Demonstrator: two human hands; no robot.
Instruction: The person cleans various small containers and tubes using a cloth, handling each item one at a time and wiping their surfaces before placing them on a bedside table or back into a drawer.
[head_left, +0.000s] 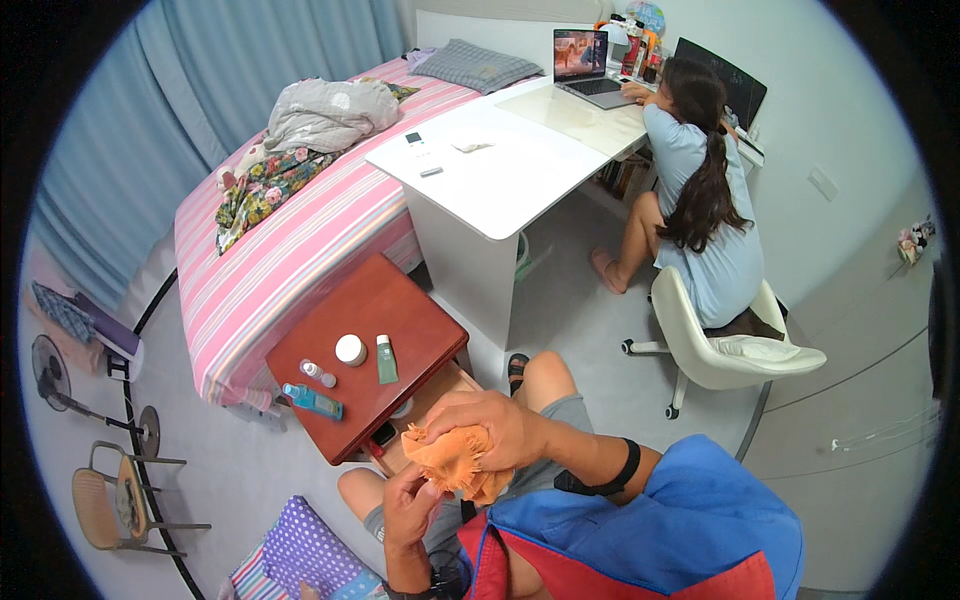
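Observation:
Bunched in my right hand (487, 427) is an orange cloth (455, 459) with a frayed, fringed edge. My left hand (409, 499) pinches the lower fringe of this cloth with thumb and fingers. Both hands are above my lap, in front of a pulled-out wooden drawer (450, 384). A dark flat object (384, 433) and a small red item (376, 448) lie inside the drawer, partly hidden by my hand. On the red-brown cabinet top (397, 300) are a white round jar (350, 350), a green tube (386, 360), a small clear bottle (315, 371) and a blue bottle (315, 403).
A white desk (480, 180) holds a laptop (592, 75). A person (697, 165) sits there on a white swivel chair (720, 360). The striped bed (300, 277) borders the cabinet. A chair (112, 495), a fan (52, 375) and a purple dotted cushion (311, 547) are at left.

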